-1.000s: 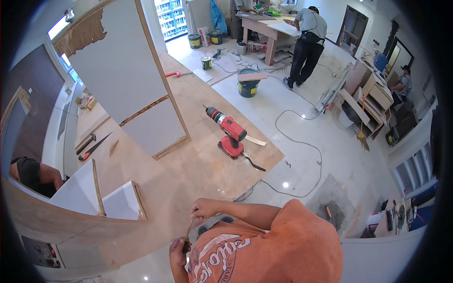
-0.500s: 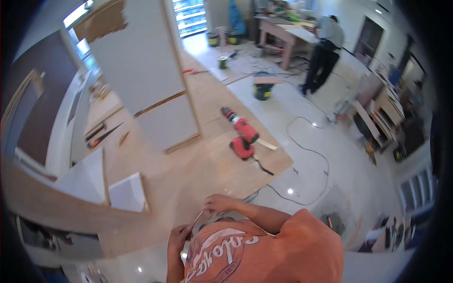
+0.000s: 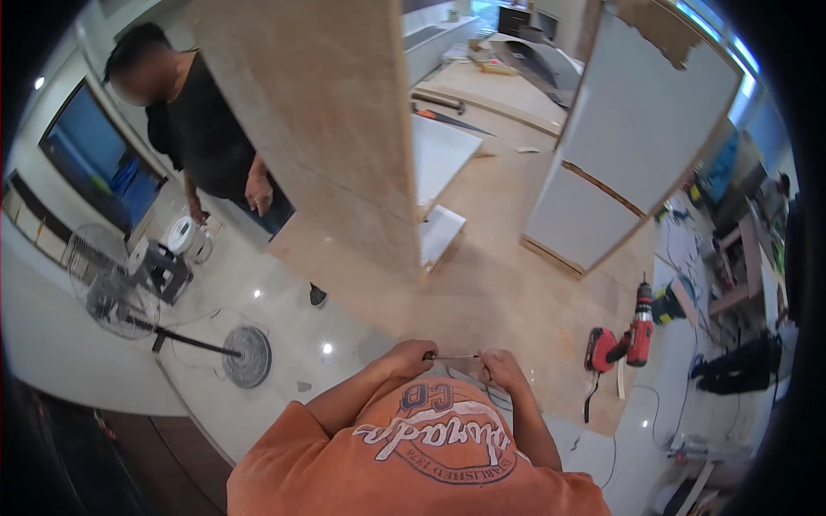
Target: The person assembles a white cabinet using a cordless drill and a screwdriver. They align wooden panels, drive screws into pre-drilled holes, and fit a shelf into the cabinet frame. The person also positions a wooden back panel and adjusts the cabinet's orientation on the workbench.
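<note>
view has swung round: the red drill, earlier up ahead on the plywood counter, now lies right of the hands. left hand and right hand each pinch an end of a thin rod, held level above the counter's near edge. what the rod is stays unclear; fingertips are hidden.

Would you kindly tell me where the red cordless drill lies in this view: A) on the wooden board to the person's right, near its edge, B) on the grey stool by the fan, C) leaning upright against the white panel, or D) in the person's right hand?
A: the red cordless drill lies flat on the wooden board near its right edge, apart from both hands.
</note>
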The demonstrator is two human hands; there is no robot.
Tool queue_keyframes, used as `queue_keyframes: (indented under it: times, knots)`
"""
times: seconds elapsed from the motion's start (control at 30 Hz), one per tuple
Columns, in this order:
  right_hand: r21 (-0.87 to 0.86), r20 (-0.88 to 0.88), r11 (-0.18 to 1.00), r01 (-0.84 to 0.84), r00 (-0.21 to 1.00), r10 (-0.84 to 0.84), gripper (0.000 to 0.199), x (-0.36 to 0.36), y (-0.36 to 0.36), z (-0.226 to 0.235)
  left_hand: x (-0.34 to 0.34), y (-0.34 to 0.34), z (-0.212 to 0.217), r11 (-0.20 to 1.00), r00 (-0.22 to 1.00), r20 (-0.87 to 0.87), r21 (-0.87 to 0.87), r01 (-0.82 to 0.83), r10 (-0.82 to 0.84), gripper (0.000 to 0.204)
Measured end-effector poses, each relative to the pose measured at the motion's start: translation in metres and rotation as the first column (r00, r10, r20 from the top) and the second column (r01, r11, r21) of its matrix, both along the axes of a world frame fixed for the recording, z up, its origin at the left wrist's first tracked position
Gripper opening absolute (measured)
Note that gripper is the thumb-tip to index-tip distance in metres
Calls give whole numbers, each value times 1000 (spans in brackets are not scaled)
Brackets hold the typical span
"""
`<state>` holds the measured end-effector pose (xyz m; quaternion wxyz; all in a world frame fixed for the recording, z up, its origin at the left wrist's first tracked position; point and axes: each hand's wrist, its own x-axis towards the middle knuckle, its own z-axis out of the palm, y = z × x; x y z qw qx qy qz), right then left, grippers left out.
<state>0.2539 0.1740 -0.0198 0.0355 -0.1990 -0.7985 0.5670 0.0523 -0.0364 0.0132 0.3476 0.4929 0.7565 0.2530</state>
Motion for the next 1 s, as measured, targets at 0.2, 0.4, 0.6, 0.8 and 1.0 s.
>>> queue_keyframes:
  times: [0.2, 0.4, 0.6, 0.8, 1.0]
  knots:
    - [-41, -52, 969, 245, 968, -247, 27, -67, -13, 64, -29, -56, -12, 936, 934, 54, -21, -352, 353, 37]
    - [151, -474, 883, 444, 817, -329, 23, -146, -22, 177, -62, -126, -30, 754, 727, 287, 24, -656, 623, 42]
    - [107, -854, 758, 644, 450, -262, 42, -221, -58, 271, -101, -168, -32, 691, 599, 437, -77, -719, 672, 44]
    - [-32, -850, 850, 526, 433, -300, 46, -266, -82, 289, -145, -205, -32, 676, 483, 614, -116, -727, 625, 40]
    - [-387, -612, 693, 608, 393, -687, 32, -217, -36, 243, -182, -231, -37, 701, 553, 598, -20, -713, 580, 35]
